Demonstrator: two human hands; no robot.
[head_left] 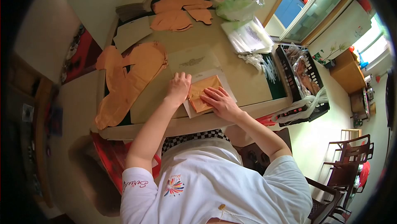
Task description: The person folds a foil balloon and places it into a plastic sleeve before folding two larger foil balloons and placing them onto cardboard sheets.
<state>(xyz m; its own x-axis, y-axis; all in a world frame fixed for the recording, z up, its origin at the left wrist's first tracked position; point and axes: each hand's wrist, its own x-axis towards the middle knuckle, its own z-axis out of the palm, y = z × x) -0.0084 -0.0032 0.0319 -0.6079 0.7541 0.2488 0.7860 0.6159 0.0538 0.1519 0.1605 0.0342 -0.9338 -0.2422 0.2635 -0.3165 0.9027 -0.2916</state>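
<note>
A folded, shiny orange piece point(202, 86) lies on a pale card point(228, 89) near the table's front edge. My left hand point(180, 86) rests at its left edge, fingers curled; whether anything is pinched there is too small to tell. Flat on the right part of the orange piece lies my right hand point(221, 103), its fingers spread. Just beyond is a clear printed bag or sheet point(196, 60). Large flat orange pieces point(142, 65) cover the table's left side, and more orange pieces point(175, 7) lie at the far edge.
Grey cards point(132, 33) sit at the back left. Stacked clear bags point(250, 36), a green-white plastic bag point(237, 7), and white straws or sticks point(271, 69) are at the right. Beside the table's right edge stands a black crate point(288, 65) holding wrapped items. Chairs point(349, 153) are farther right.
</note>
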